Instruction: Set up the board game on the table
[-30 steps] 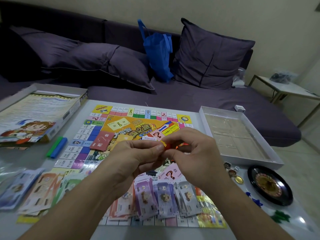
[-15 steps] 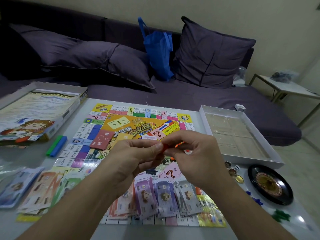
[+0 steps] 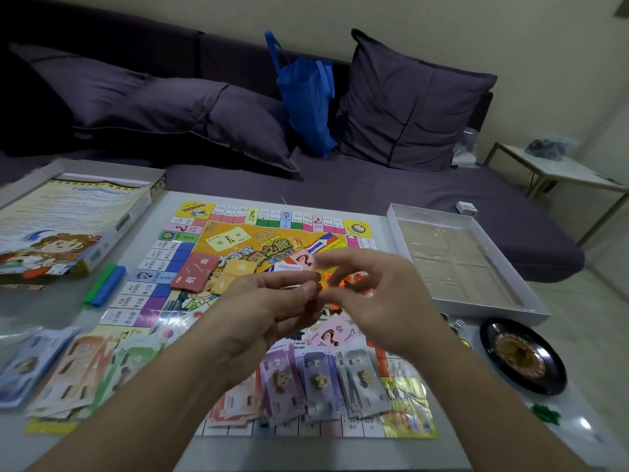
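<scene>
Hovering above the middle of the game board (image 3: 238, 240), the left hand (image 3: 269, 311) and right hand (image 3: 384, 301) meet, each with fingertips curled and pinching small orange pieces (image 3: 335, 306) between them. The board lies flat on the table (image 3: 143, 206). Paper money (image 3: 316, 383) is fanned along its near edge, with an open box tray (image 3: 401, 229) to the right.

The board (image 3: 238, 240) is glossy laminated paper, catching glare. The notes (image 3: 316, 379) are thin printed paper, the cushions (image 3: 408, 107) matt purple cloth. The wheel (image 3: 522, 359) looks like shiny black plastic on a smooth, reflective table (image 3: 578, 424).
</scene>
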A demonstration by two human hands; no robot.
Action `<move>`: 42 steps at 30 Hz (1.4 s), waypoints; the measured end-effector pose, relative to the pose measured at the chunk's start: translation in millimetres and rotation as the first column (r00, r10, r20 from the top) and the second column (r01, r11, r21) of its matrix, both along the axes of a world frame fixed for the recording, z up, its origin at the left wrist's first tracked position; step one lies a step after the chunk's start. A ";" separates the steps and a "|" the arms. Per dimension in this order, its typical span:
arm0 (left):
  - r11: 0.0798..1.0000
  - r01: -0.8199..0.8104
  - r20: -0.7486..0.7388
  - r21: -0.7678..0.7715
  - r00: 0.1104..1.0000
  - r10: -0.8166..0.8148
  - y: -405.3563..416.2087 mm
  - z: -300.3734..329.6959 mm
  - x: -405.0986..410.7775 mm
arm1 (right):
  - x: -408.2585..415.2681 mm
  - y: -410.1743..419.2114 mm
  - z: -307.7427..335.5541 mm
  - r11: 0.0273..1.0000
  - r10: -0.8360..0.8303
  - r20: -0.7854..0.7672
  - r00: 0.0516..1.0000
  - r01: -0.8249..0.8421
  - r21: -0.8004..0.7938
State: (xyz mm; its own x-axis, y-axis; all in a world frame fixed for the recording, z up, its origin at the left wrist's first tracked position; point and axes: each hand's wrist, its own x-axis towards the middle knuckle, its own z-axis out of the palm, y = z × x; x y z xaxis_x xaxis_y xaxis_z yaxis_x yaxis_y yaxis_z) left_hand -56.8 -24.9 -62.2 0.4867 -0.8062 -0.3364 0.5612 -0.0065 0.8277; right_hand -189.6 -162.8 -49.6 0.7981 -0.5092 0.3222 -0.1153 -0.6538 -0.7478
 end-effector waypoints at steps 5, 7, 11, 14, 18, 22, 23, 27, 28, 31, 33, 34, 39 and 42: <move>0.998 -0.055 -0.060 0.019 0.997 0.056 -3.9 -7.8 6.7 | -13.2 -51.9 -9.6 0.846 -0.505 -0.169 0.846 0.447 -0.291; 0.997 -0.074 -0.087 0.017 0.993 0.075 -3.8 -9.4 10.3 | -14.0 -62.9 -20.9 0.826 -0.552 -0.327 0.767 0.452 -0.336; 0.996 -0.085 -0.103 -0.012 0.991 0.084 -3.3 -10.6 12.6 | 5.5 -65.1 -40.1 0.878 -0.469 -0.502 0.727 0.320 -0.356; 0.996 -0.084 -0.103 -0.010 0.991 0.083 -1.1 -11.7 14.4 | 24.6 -60.5 -53.5 0.876 -0.468 -0.574 0.671 0.269 -0.400; 0.997 -0.082 -0.104 -0.013 0.991 0.080 0.8 -12.2 16.9 | 35.2 -57.4 -70.4 0.838 -0.529 -0.560 0.638 0.287 -0.464; 0.997 -0.071 -0.104 -0.028 0.992 0.068 2.8 -12.1 20.8 | 36.3 -61.1 -75.9 0.820 -0.554 -0.501 0.665 0.334 -0.464; 0.997 -0.067 -0.103 -0.032 0.993 0.064 3.2 -12.1 21.5 | 36.2 -61.4 -75.5 0.820 -0.554 -0.492 0.671 0.337 -0.463; 0.997 -0.065 -0.084 -0.036 0.995 0.062 4.1 -10.6 23.4 | 36.0 -59.1 -74.8 0.825 -0.545 -0.496 0.676 0.326 -0.462; 0.997 -0.065 -0.079 -0.035 0.995 0.062 4.9 -10.1 23.6 | 35.9 -59.0 -75.6 0.821 -0.550 -0.501 0.668 0.325 -0.469; 0.997 -0.070 -0.070 -0.029 0.995 0.068 6.7 -8.9 24.7 | 38.0 -57.6 -72.2 0.824 -0.552 -0.495 0.671 0.352 -0.444; 0.996 -0.081 -0.056 -0.025 0.995 0.079 7.3 -7.6 25.3 | 41.0 -51.7 -60.3 0.877 -0.478 -0.446 0.756 0.392 -0.276; 0.996 -0.090 -0.048 -0.022 0.995 0.089 7.4 -6.9 25.6 | 42.2 -46.0 -52.5 0.910 -0.414 -0.396 0.820 0.386 -0.153; 0.993 -0.119 -0.013 -0.026 0.993 0.118 7.3 -4.7 25.0 | 32.3 -6.6 -16.0 0.976 -0.058 -0.059 0.997 0.069 0.205; 0.996 -0.083 0.037 -0.013 0.996 0.083 8.7 -3.9 20.9 | 26.1 5.1 -9.8 0.967 0.010 0.071 0.997 -0.027 0.254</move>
State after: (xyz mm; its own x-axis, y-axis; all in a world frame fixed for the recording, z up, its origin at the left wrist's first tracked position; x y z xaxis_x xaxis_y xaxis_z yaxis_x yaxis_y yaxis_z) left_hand -35.9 -16.2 -66.1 0.5642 -0.7662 -0.3077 0.5279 0.0482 0.8479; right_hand -163.4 -157.7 -59.4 0.7887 -0.5669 0.2377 -0.0477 -0.4420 -0.8958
